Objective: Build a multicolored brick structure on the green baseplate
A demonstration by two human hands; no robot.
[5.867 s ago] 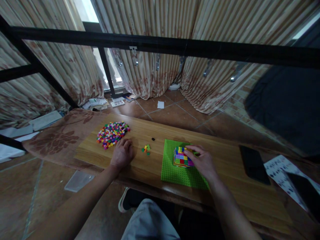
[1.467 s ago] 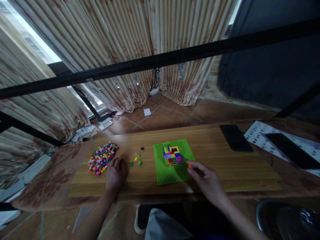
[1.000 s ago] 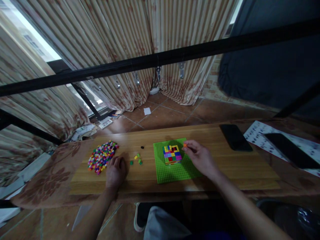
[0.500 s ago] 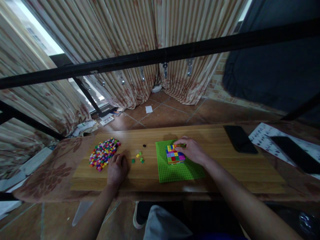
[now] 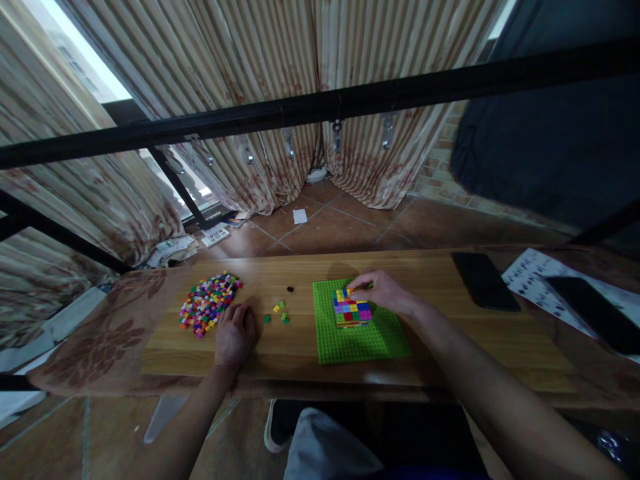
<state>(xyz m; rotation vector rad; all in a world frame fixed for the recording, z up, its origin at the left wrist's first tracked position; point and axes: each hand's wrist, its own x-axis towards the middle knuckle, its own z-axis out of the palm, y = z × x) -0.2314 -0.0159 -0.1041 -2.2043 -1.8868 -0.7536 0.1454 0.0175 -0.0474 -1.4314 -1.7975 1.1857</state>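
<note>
A green studded baseplate (image 5: 340, 343) lies on the wooden board, bearing a small block of many-coloured bricks (image 5: 353, 312). My right hand (image 5: 383, 291) is over the block's upper right corner, its fingers pinched together at the top edge; whatever they grip is too small to make out. On the left, my left hand (image 5: 235, 333) rests on the board with curled fingers, beside a heap of mixed small bricks (image 5: 207, 303). What is under those fingers is hidden. Several loose green and yellow bricks (image 5: 284, 317) and one black brick (image 5: 290, 289) lie between the hands.
A dark phone (image 5: 485, 280) lies on the right of the wooden board (image 5: 430, 360). Further right, another dark device (image 5: 595, 313) rests on a printed sheet (image 5: 533, 270). A black rail (image 5: 270, 113) crosses in front of the curtains.
The view has shifted slightly. My right hand's fingers have changed pose a little at the block's top edge. My left hand stays beside the heap.
</note>
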